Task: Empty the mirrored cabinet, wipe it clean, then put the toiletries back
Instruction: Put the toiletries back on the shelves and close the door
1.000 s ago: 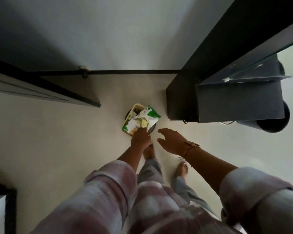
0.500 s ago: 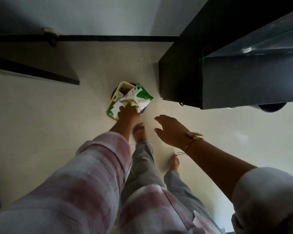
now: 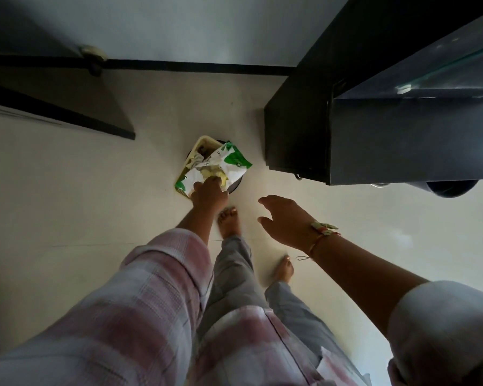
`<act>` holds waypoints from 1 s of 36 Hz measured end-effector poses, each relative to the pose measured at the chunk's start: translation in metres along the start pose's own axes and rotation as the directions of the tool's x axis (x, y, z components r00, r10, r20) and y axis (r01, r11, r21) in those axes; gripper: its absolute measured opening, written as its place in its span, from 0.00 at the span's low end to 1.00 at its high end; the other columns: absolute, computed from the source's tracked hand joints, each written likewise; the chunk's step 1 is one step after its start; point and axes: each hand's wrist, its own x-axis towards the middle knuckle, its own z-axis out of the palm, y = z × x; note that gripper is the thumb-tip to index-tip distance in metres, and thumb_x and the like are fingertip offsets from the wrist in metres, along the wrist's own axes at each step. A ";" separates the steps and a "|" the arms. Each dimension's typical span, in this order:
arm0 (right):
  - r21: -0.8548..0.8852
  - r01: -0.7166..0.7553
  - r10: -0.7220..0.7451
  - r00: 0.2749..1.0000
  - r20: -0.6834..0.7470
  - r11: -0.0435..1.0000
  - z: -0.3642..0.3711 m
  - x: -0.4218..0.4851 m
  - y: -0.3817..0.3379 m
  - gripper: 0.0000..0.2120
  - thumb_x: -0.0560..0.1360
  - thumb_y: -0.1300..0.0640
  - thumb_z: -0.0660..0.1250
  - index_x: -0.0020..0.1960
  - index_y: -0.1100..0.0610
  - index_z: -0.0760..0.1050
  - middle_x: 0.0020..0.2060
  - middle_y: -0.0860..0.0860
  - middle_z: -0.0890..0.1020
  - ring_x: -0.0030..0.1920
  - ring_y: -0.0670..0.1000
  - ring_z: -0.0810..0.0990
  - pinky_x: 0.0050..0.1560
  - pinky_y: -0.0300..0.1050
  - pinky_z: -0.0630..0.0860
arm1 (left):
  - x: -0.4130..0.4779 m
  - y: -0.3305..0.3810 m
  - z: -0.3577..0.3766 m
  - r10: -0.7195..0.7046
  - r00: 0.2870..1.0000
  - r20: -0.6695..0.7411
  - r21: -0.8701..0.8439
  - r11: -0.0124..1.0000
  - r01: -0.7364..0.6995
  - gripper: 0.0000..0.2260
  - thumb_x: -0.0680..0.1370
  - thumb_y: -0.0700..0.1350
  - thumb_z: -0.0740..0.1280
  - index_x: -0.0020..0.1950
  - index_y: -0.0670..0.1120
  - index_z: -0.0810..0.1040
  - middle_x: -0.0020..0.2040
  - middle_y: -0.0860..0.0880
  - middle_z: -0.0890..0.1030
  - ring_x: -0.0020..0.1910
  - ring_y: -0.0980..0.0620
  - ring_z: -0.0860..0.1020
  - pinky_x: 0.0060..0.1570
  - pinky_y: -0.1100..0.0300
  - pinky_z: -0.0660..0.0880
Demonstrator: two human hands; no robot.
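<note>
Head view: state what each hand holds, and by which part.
Left hand grips the green-and-white packet by its near edge, over the bin. Right hand holds nothing.

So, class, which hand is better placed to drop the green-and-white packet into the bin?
Left: the left hand holds the packet right above the bin; the right hand hovers open beside it, holding nothing.

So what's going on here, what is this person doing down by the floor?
A person is bending over a small dark bin on the pale floor. Their left hand is on a crumpled green and white packet that sits on top of the bin; whether it grips or just presses is hidden. The right hand hangs open beside it, holding nothing. A dark cabinet is off to the right.
</note>
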 end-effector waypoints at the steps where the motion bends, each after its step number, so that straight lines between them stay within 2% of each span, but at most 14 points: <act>1: -0.001 0.006 -0.006 1.000 -0.005 1.000 -0.001 -0.002 0.001 0.25 0.79 0.50 0.62 0.74 0.52 0.63 0.70 0.50 0.71 0.68 0.52 0.71 0.66 0.46 0.69 | -0.004 0.000 0.000 0.010 1.000 -0.017 -0.004 1.000 -0.011 0.22 0.79 0.54 0.62 0.71 0.48 0.68 0.68 0.44 0.72 0.63 0.38 0.69 0.59 0.47 0.72; 5: -0.012 0.029 -0.030 1.000 -0.010 0.999 -0.005 -0.013 0.007 0.25 0.79 0.50 0.62 0.74 0.52 0.64 0.70 0.50 0.71 0.68 0.52 0.71 0.65 0.45 0.70 | -0.023 0.002 -0.002 0.049 0.996 -0.079 -0.017 0.999 -0.050 0.21 0.78 0.52 0.63 0.69 0.48 0.69 0.66 0.44 0.73 0.61 0.37 0.70 0.55 0.48 0.72; 11: 0.021 0.052 -0.051 0.998 -0.034 0.998 -0.022 -0.033 0.012 0.26 0.79 0.52 0.62 0.75 0.53 0.61 0.72 0.52 0.68 0.71 0.53 0.68 0.69 0.47 0.66 | -0.072 0.015 -0.008 0.142 0.969 -0.204 0.118 0.986 -0.120 0.24 0.78 0.51 0.64 0.72 0.47 0.66 0.69 0.45 0.71 0.60 0.37 0.71 0.54 0.49 0.74; 13: 0.039 0.076 -0.074 0.996 -0.043 0.996 -0.031 -0.045 0.012 0.28 0.79 0.54 0.63 0.76 0.54 0.59 0.74 0.52 0.66 0.72 0.54 0.66 0.70 0.45 0.63 | -0.100 0.025 -0.012 0.205 0.944 -0.259 0.178 0.971 -0.162 0.25 0.78 0.50 0.64 0.74 0.47 0.64 0.71 0.46 0.70 0.61 0.38 0.71 0.55 0.49 0.75; 16: 0.063 0.145 -0.139 0.986 -0.091 0.987 -0.046 -0.064 0.015 0.32 0.77 0.57 0.66 0.77 0.55 0.57 0.73 0.54 0.66 0.71 0.54 0.67 0.69 0.44 0.64 | -0.148 0.046 -0.015 0.289 0.903 -0.320 0.204 0.951 -0.232 0.27 0.78 0.50 0.65 0.75 0.48 0.62 0.71 0.46 0.70 0.64 0.40 0.71 0.58 0.49 0.75; 20: 0.110 0.273 -0.250 0.950 -0.188 0.956 -0.078 -0.097 0.033 0.37 0.74 0.58 0.70 0.77 0.52 0.55 0.74 0.52 0.65 0.71 0.54 0.67 0.68 0.42 0.65 | -0.215 0.095 -0.025 0.409 0.802 -0.436 0.241 0.911 -0.333 0.27 0.76 0.47 0.69 0.74 0.47 0.66 0.68 0.46 0.74 0.61 0.44 0.75 0.58 0.52 0.76; 21: 0.113 0.304 -0.277 0.939 -0.204 0.946 -0.087 -0.106 0.040 0.36 0.74 0.57 0.70 0.77 0.52 0.56 0.73 0.52 0.65 0.71 0.54 0.67 0.68 0.42 0.65 | -0.230 0.110 -0.026 0.445 0.763 -0.470 0.247 0.896 -0.370 0.27 0.75 0.46 0.71 0.72 0.47 0.69 0.66 0.46 0.75 0.59 0.44 0.76 0.58 0.53 0.75; 23: 0.104 0.360 -0.324 0.910 -0.259 0.927 -0.104 -0.121 0.058 0.27 0.77 0.56 0.67 0.73 0.53 0.64 0.71 0.53 0.70 0.69 0.54 0.70 0.67 0.44 0.67 | -0.254 0.142 -0.025 0.493 0.718 -0.492 0.249 0.869 -0.427 0.25 0.75 0.45 0.70 0.72 0.47 0.70 0.66 0.48 0.75 0.60 0.47 0.75 0.61 0.55 0.73; 25: 0.053 0.406 -0.372 0.875 -0.311 0.912 -0.116 -0.131 0.083 0.14 0.78 0.58 0.63 0.64 0.54 0.76 0.62 0.53 0.77 0.63 0.54 0.75 0.61 0.42 0.70 | -0.268 0.174 -0.018 0.508 0.706 -0.493 0.237 0.859 -0.453 0.24 0.77 0.44 0.67 0.73 0.49 0.69 0.67 0.50 0.74 0.61 0.48 0.73 0.63 0.56 0.71; 26: 0.036 0.412 -0.379 0.866 -0.327 0.910 -0.122 -0.133 0.098 0.11 0.79 0.60 0.61 0.59 0.54 0.78 0.57 0.52 0.80 0.58 0.54 0.78 0.57 0.41 0.72 | -0.271 0.190 -0.015 0.514 0.700 -0.496 0.233 0.855 -0.463 0.24 0.77 0.44 0.67 0.73 0.49 0.68 0.68 0.51 0.74 0.61 0.49 0.72 0.63 0.57 0.70; 30: 0.095 0.340 -0.267 0.858 -0.440 0.936 -0.140 -0.147 0.167 0.10 0.79 0.59 0.61 0.56 0.53 0.79 0.51 0.51 0.81 0.51 0.50 0.79 0.52 0.39 0.74 | -0.272 0.256 -0.003 0.566 0.694 -0.446 0.208 0.819 -0.535 0.26 0.78 0.45 0.64 0.76 0.51 0.62 0.74 0.54 0.66 0.68 0.53 0.63 0.67 0.63 0.60; 32: 0.215 0.273 -0.120 0.836 -0.536 0.938 -0.147 -0.154 0.209 0.08 0.79 0.56 0.62 0.57 0.53 0.74 0.48 0.50 0.81 0.45 0.49 0.79 0.45 0.38 0.73 | -0.264 0.293 0.001 0.591 0.709 -0.386 0.189 0.803 -0.566 0.27 0.79 0.45 0.63 0.77 0.52 0.59 0.76 0.57 0.60 0.72 0.55 0.58 0.68 0.64 0.57; 34: 0.312 0.188 0.034 0.808 -0.588 0.931 -0.152 -0.155 0.249 0.06 0.79 0.55 0.63 0.56 0.53 0.71 0.44 0.51 0.80 0.40 0.49 0.78 0.40 0.38 0.72 | -0.248 0.327 0.005 0.595 0.730 -0.335 0.181 0.801 -0.570 0.27 0.80 0.43 0.63 0.77 0.51 0.60 0.77 0.57 0.57 0.74 0.54 0.56 0.70 0.61 0.58; 36: 0.323 0.116 0.123 0.765 -0.632 0.939 -0.157 -0.149 0.285 0.04 0.79 0.57 0.64 0.52 0.56 0.74 0.42 0.53 0.81 0.39 0.51 0.78 0.38 0.39 0.69 | -0.227 0.358 0.008 0.583 0.755 -0.301 0.191 0.813 -0.551 0.26 0.80 0.42 0.62 0.77 0.50 0.60 0.78 0.55 0.56 0.76 0.51 0.55 0.73 0.55 0.59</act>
